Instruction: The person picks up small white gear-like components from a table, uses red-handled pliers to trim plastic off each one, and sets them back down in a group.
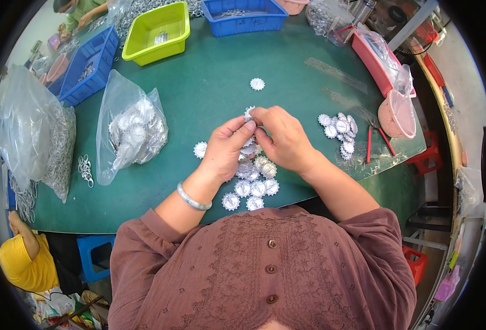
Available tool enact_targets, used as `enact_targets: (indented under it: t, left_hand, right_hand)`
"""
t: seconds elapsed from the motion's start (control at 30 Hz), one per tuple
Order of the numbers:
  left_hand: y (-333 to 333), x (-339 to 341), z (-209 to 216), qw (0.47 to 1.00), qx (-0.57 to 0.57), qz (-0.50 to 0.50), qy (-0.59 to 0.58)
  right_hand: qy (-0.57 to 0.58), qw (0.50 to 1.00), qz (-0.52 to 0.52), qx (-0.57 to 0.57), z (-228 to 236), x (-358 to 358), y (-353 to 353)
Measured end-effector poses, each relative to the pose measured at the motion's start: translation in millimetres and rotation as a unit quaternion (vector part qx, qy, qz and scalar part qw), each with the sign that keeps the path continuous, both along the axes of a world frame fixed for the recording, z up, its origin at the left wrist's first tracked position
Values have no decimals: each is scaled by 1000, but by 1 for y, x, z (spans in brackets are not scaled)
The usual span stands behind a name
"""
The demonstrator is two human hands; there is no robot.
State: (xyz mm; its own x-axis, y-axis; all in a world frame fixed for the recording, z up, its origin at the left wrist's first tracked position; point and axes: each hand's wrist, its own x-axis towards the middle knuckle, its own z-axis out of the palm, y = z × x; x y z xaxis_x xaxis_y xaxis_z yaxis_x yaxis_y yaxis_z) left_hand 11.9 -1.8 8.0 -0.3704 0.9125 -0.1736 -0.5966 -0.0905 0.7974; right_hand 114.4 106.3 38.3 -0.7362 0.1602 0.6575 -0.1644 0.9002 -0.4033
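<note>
- Green covers the desk point(210, 82), which fills the middle of the view.
- The left hand point(226, 149) and right hand point(283, 137) meet at the centre; the fingers of both are closed on one small silver toothed disc point(248, 114), pinched between the fingertips and held above the desk.
- A silver bangle point(192, 198) sits on the left wrist.
- Just below the hands, toward 6 o'clock, lies a cluster of like discs point(252, 184), flat and touching one another.
- One single disc point(200, 149) lies just beside the left hand at 9 o'clock; another lone disc point(257, 83) lies apart at 12 o'clock.
- At 3 o'clock a second heap of discs point(339, 132) lies near red-handled pliers point(376, 137).
- At 9 o'clock a clear plastic bag point(130, 129) holds more silver parts.
- Toward 11 o'clock stands a lime-green bin point(157, 32); toward 12 o'clock, a blue bin point(245, 16).
- A pink bowl point(398, 115) in a bag stands at 2 o'clock.
</note>
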Motion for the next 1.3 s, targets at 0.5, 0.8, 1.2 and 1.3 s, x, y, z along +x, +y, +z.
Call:
enact_targets:
  t: [0.5, 0.8, 1.2, 1.3]
  left_hand:
    - [-1, -5, 5, 998, -35, -40, -44]
    - [0, -6, 5, 996, -29, -44, -69]
    - [0, -9, 0, 994, -36, -34, -100]
    - [0, -9, 3, 995, -39, -31, -89]
  right_hand:
    - [-106, 818, 29, -565, 2, 6, 19]
    - [-100, 789, 33, -606, -2, 7, 21]
    - [-78, 767, 31, -636, -2, 5, 21]
    - [-81, 764, 29, -640, -1, 5, 21]
